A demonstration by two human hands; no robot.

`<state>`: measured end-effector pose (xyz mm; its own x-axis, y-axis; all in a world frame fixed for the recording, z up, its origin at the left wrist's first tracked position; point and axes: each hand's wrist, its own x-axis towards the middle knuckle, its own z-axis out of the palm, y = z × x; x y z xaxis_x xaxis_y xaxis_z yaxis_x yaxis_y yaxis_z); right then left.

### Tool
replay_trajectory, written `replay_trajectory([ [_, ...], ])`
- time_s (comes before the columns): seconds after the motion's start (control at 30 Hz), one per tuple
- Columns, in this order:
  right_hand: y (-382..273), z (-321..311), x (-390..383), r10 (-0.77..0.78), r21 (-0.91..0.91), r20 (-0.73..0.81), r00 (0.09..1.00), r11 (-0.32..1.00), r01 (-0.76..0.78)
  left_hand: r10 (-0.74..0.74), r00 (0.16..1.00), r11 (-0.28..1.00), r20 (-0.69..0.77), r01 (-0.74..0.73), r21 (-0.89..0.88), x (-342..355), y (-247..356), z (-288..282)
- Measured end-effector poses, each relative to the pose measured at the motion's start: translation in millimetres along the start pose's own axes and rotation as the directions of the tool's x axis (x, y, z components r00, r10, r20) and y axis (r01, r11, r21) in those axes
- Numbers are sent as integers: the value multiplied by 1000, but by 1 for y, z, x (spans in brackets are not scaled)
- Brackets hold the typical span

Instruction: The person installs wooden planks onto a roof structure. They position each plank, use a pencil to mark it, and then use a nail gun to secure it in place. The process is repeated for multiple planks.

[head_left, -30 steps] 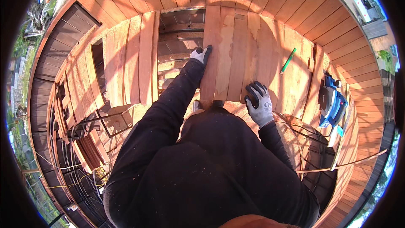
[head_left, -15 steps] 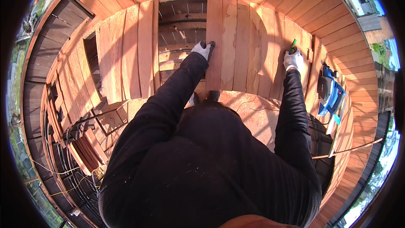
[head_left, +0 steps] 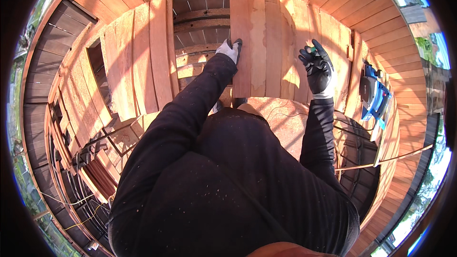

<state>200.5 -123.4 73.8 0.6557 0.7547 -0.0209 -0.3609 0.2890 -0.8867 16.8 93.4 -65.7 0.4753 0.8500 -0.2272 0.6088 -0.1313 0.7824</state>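
Observation:
My left hand (head_left: 230, 50), in a white and dark glove, grips the left edge of a reddish wooden board (head_left: 241, 76). That board is the leftmost of a row laid side by side and borders an open gap (head_left: 200, 28) showing dark slats and curved ribs. My right hand (head_left: 319, 72), also gloved, is raised over the right part of the row with its black palm turned up. Between its curled fingers sits a small green thing (head_left: 310, 49), mostly hidden; its kind cannot be made out.
A blue power planer (head_left: 373, 93) rests at the right on the boards. Left of the gap lie more loose boards (head_left: 135, 57). At the lower left are stacked wood strips (head_left: 99, 176), black hoses and a yellow cord (head_left: 81, 223). Curved planking (head_left: 381, 21) surrounds everything.
My right hand has lifted off the boards, moved left and turned palm up with the green thing. My left hand stays on the board's edge. The view has shifted slightly.

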Motion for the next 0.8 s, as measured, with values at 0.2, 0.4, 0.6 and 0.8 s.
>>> replay_trajectory([
  [0.2, 39, 15, 6, -89, -424, 8, 996, 902, 84, 50, 999, 999, 0, -50, 3, 2, 2, 1],
  [0.4, 57, 41, 26, -398, -927, 247, 883, 168, 335, 22, 999, 1000, 32, -22, -8, -7, 16, -11],
  [0.6, 55, 58, 52, -230, -783, -57, 971, 613, 99, 7, 1000, 1000, 6, -7, -19, -7, 15, -7],
  [0.8, 90, 80, 110, -69, -298, -202, 977, 955, 5, -13, 1000, 998, 16, 14, -59, -7, 15, -6],
])
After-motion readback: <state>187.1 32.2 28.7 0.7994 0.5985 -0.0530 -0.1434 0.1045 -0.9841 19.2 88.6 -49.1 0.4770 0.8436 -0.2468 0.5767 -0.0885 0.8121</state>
